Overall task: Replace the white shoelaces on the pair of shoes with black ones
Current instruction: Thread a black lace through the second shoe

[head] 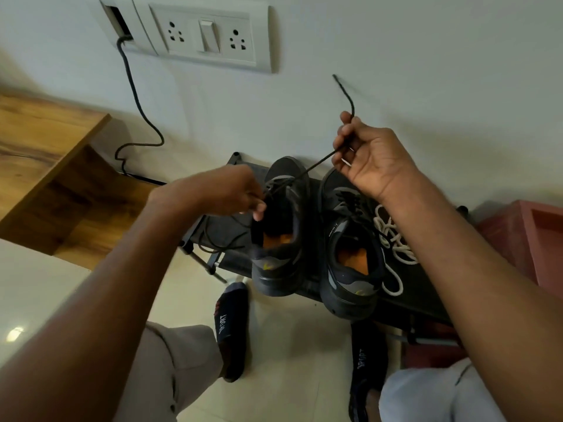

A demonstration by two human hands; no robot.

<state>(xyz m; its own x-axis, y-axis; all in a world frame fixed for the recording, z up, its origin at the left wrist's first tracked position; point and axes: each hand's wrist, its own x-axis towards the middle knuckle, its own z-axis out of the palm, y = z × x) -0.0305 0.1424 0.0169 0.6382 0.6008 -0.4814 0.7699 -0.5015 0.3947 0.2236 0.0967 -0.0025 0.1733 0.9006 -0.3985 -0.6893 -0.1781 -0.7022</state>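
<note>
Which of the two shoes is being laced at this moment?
The left shoe: the black lace runs taut from its eyelets up to the right hand. The right shoe is untouched.

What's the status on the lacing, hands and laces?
Right hand pulling black lace taut. Left hand fingers at left shoe eyelets. White laces off, beside right shoe. Nothing blocking.

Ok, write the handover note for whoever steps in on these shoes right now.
Right hand grips the black lace, raised and pulled taut from the left shoe.
Left hand pinches the lace at that shoe's eyelets.
Right shoe already carries a black lace.
White laces lie loose on the black rack beside it.
Left: finish lacing the left shoe; whether either is tied can't be seen.
</note>
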